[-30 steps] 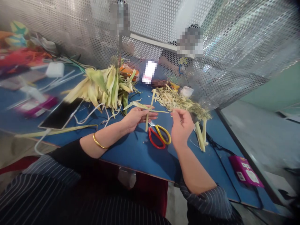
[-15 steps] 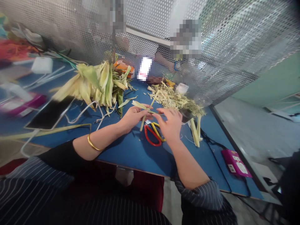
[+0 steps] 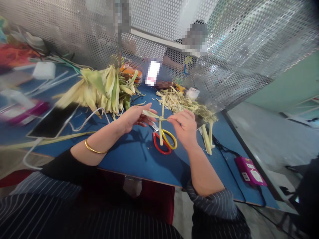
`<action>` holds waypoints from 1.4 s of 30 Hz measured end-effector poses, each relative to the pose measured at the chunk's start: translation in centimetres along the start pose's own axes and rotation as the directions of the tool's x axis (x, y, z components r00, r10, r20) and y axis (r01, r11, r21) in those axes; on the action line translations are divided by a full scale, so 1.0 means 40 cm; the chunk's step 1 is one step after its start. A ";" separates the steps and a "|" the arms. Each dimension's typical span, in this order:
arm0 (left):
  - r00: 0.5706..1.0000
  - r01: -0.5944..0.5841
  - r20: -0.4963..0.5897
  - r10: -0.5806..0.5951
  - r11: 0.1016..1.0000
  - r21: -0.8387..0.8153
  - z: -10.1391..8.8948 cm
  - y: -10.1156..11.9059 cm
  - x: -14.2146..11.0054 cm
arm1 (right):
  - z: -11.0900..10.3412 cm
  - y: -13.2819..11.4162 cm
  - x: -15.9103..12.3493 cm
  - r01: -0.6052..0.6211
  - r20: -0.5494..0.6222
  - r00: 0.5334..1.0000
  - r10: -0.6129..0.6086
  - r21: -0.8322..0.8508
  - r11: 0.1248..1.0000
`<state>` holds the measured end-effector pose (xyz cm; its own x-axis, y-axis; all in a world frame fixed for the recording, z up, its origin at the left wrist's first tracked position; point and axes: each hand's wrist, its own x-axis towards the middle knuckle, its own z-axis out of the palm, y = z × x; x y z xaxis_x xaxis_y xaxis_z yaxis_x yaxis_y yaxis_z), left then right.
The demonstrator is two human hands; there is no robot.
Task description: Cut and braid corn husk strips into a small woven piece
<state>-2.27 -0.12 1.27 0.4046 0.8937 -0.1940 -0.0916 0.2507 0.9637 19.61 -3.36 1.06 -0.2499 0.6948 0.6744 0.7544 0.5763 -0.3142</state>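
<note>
Husk cross (image 3: pixel 161 119): the right hand (image 3: pixel 185 128) pinches one end, probably for steadiness; the left hand (image 3: pixel 133 117) (fingers spread) is just beside.

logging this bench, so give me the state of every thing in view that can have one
Left hand: open, contact with strips unclear
Right hand: pinched shut on husk strips
Husk strips: crossed, raised off the table
Scissors: lying flat, blades partly hidden
Phone: dark screen, cable attached
Far screen: lit, pixelated
Husk bundle: heaped
Shredded scraps: loosely piled
Right sleeve: rolled up
</note>
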 end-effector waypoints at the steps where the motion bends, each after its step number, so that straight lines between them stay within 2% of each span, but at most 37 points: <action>1: 0.999 0.001 0.048 -0.003 0.999 0.041 0.002 0.001 -0.003 | 0.001 0.000 0.000 0.026 0.033 0.999 -0.025 -0.024 0.999; 3: 0.992 -0.029 0.125 0.014 0.992 0.124 0.008 0.000 -0.009 | 0.005 -0.002 0.000 0.069 0.081 0.995 -0.064 -0.065 0.995; 6: 0.985 -0.048 0.173 0.016 0.982 0.184 0.017 -0.008 -0.014 | 0.009 -0.005 -0.001 0.098 0.109 0.990 -0.087 -0.099 0.990; 11: 0.939 0.081 0.326 -0.106 0.993 0.090 0.012 -0.010 -0.011 | 0.003 0.001 0.001 0.132 0.117 0.986 -0.123 -0.072 0.989; 14: 0.927 0.086 0.359 -0.104 0.994 0.066 0.007 -0.004 -0.009 | -0.006 0.009 0.005 0.140 0.106 0.985 -0.135 -0.037 0.989; 19: 0.948 -0.037 0.318 -0.016 0.987 0.159 0.001 -0.009 -0.002 | -0.007 0.023 0.008 0.115 0.138 0.984 -0.110 -0.027 0.993; 25: 0.976 -0.026 0.218 -0.019 0.979 0.202 0.020 -0.040 0.003 | 0.009 0.021 0.004 0.136 0.206 0.969 -0.136 0.013 0.991; 30: 0.996 -0.054 0.080 0.035 0.966 0.252 0.041 -0.059 -0.001 | 0.016 0.015 -0.001 0.049 0.197 0.979 -0.051 0.014 0.999; 36: 0.991 -0.080 0.124 0.047 0.960 0.268 0.047 -0.048 -0.013 | 0.019 0.012 -0.001 0.002 0.182 0.983 -0.015 0.072 0.997; 39: 0.995 -0.092 0.062 0.078 0.960 0.266 0.048 -0.045 -0.011 | 0.020 0.015 -0.001 -0.013 0.186 0.983 -0.001 0.074 0.997; 42: 0.994 -0.112 0.041 0.104 0.947 0.302 0.050 -0.050 -0.008 | 0.017 0.017 -0.001 -0.028 0.132 0.991 0.020 0.054 0.998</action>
<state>-0.40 -1.64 -0.21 0.4302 0.8987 -0.0849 0.1428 0.0251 0.9894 19.72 -2.71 0.36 -0.3125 0.7572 0.5736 0.7272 0.5792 -0.3684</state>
